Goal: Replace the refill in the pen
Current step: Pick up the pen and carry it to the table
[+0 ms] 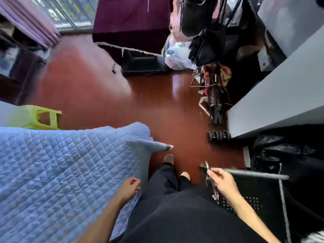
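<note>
My lap: dark clothing [175,216] fills the near middle of the view, with my two feet [175,167] on the floor beyond it.
My left hand [129,187]: it hangs at the edge of the blue quilted bed cover [61,169], fingers curled in loosely, nothing between them.
My right hand [222,181]: fingers pinched narrow on a thin pen [211,181], held near its upper part, the rest running down past my palm; motion blur hides its details.
Where the pen is: in the air in my right hand, above the near edge of a black perforated chair [254,193] on my right.
Floor [105,88]: glossy reddish-brown, open ahead of my feet.
Left, farther: a yellow-green plastic stool [45,118] just beyond the bed cover.
Right, farther: a grey tabletop [280,95], black bags [289,151] below it, a tangle of clutter [213,88] at its far end.
Far end: a dark maroon cloth [131,20] draped over furniture, purple curtains [29,20] by a window.
</note>
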`<state>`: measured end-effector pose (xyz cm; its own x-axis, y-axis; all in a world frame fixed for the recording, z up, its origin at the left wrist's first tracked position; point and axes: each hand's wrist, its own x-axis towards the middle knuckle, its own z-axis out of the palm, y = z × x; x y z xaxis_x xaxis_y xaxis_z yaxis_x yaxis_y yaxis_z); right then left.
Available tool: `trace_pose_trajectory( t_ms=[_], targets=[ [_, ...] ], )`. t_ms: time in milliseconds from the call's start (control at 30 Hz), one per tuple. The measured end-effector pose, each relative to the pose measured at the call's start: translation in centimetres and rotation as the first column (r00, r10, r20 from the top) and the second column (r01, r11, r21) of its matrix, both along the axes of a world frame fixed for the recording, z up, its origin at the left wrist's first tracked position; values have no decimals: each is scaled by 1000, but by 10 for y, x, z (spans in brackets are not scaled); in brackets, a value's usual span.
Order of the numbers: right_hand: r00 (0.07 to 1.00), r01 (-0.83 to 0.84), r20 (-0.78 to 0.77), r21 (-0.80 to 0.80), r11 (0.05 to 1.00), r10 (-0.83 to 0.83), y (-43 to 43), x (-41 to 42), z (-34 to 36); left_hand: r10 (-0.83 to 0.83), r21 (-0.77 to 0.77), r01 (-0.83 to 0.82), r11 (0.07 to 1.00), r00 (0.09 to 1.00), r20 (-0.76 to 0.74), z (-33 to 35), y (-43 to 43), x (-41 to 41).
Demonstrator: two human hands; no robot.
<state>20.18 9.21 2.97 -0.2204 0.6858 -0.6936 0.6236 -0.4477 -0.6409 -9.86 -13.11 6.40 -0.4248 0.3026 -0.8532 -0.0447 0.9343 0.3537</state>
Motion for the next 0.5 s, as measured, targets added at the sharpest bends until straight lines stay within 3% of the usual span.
trace_pose_trajectory(
  t_ms=[267,500],
  targets=[
    [983,-159,101,37,987,155,76,-72,14,118,-171,-108,979,992,49,-17,-9,-30],
    [997,-61,51,83,995,57,152,-143,36,95,-21,-94,995,993,74,-9,122,-113]
  ],
)
